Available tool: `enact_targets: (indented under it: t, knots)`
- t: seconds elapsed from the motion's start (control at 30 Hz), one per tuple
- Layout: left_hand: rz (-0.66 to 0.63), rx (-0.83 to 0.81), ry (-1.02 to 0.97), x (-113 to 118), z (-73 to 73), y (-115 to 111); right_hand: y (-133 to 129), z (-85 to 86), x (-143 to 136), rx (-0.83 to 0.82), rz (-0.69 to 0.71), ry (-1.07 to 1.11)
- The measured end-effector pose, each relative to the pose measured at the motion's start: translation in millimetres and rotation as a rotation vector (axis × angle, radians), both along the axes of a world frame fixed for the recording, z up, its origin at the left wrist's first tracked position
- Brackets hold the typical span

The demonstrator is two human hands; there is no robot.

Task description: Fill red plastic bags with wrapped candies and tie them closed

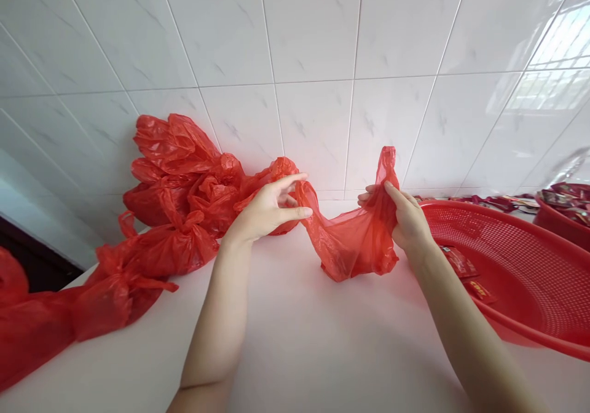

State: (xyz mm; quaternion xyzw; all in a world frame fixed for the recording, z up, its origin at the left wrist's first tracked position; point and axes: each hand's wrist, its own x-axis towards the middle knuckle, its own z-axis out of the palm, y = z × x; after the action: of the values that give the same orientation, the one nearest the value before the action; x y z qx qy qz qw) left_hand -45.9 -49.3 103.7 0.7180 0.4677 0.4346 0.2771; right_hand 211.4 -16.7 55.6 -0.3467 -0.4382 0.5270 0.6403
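A thin red plastic bag [353, 244] hangs between my two hands, its lower part sagging close above the white table. My left hand [271, 207] pinches one handle of the bag between thumb and fingers. The other handle is gripped by my right hand [403, 213], with its tip sticking up above the thumb. Little seems to be inside this bag. Just behind and left of my left hand lies a pile of knotted red bags [184, 198].
At the right stands a large red mesh basket [507, 241] holding a few red packets [461, 262]. Behind it, more packets lie along the tiled wall [318, 26], and another red container [565, 216] is filled with packets. Tied bags line the white table's [286, 339] left side.
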Motion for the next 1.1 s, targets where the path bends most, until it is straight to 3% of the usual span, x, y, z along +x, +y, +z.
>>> enact_targets:
  t: [0.17, 0.33, 0.53, 0.67, 0.83, 1.0, 1.1]
  knots:
    - [-0.103, -0.037, -0.133, -4, 5.3, -3, -3, 6.8, 5, -0.023, -0.002, 0.009]
    - [-0.016, 0.111, -0.288, -6, 6.0, -9, -10, 13.0, 13, 0.095, 0.039, -0.108]
    - [0.123, 0.163, -0.224, 0, -1.5, 8, -15, 7.9, 4, 0.150, 0.261, -0.085]
    - [0.041, 0.112, -0.253, 1, 1.2, 3, -14, 6.5, -5, 0.102, 0.309, -0.015]
    - [-0.098, -0.005, -0.436, 6, 6.9, -4, -13, 5.7, -10, 0.061, 0.382, 0.065]
    - [0.051, -0.010, -0.512, 10, -11.7, 29, 3, -14.7, -23, -0.163, 0.248, 0.085]
    - [-0.062, -0.116, -0.468, 7, -17.3, 39, 10, -26.4, -28, -0.209, 0.139, 0.066]
